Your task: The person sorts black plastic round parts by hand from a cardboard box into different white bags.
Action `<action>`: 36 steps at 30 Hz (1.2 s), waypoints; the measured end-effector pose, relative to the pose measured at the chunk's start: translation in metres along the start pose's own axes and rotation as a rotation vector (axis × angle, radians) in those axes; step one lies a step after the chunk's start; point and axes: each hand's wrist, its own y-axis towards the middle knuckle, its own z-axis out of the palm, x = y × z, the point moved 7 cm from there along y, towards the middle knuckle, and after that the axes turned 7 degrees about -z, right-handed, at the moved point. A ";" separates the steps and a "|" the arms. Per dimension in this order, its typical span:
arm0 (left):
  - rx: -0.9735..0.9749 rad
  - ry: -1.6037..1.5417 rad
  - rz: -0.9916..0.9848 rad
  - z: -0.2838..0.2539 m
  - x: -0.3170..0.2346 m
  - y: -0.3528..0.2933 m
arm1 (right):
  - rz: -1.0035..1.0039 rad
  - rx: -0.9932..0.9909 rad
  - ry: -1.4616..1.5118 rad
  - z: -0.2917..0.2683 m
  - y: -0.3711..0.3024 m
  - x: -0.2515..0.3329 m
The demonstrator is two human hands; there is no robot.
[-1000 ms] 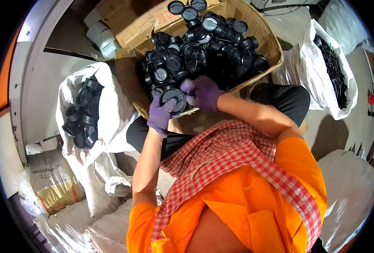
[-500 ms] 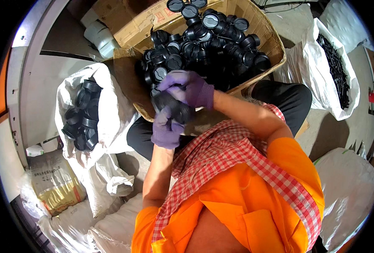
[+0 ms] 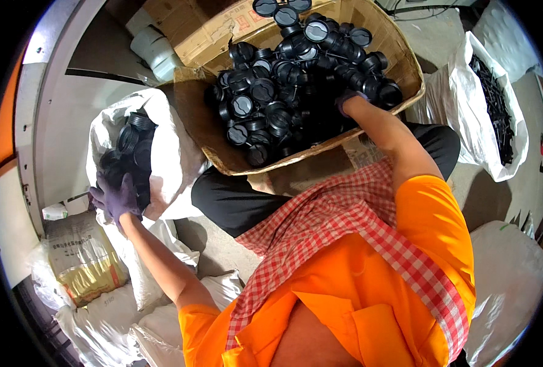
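Observation:
My left hand (image 3: 117, 197), in a purple glove, is at the mouth of the white sack (image 3: 167, 153) on the left. Its thumb and fingers are spread over round black ribbed plastic parts (image 3: 141, 153), with nothing visibly gripped. My right hand (image 3: 349, 101), gloved alike, reaches over the near right rim of the cardboard box (image 3: 234, 165). Its fingers vanish among dark pieces there, so their grip is hidden. Heaped in the box are many round black plastic caps (image 3: 263, 90), some with a grey bar-marked face.
A white sack of thin black sticks (image 3: 494, 110) stands at the right. Stuffed white sacks (image 3: 504, 263) lie at the lower right and lower left. A yellow-and-grey printed bag (image 3: 85, 257) is near the metal frame (image 3: 29, 122). White rolls (image 3: 155, 52) sit behind the box.
Both hands were together before the box on a black cylindrical part. They have parted: left to the left sack, right into the box. That part is in neither visible grip now.

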 end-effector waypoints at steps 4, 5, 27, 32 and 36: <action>-0.243 -0.128 0.017 -0.038 0.022 -0.035 | -0.085 -0.082 0.123 -0.020 -0.024 0.013; -0.296 -0.280 0.101 -0.052 0.002 -0.051 | -0.093 -0.082 0.011 -0.014 -0.029 0.001; 1.650 -1.642 -0.098 0.090 -0.202 -0.278 | -0.516 -1.553 0.811 -0.087 -0.290 0.099; 1.729 -1.486 0.045 0.094 -0.175 -0.288 | -0.863 -0.634 0.906 -0.069 -0.255 0.163; 1.312 -1.311 0.389 0.062 -0.166 -0.283 | -0.762 -0.647 0.592 -0.066 -0.250 0.172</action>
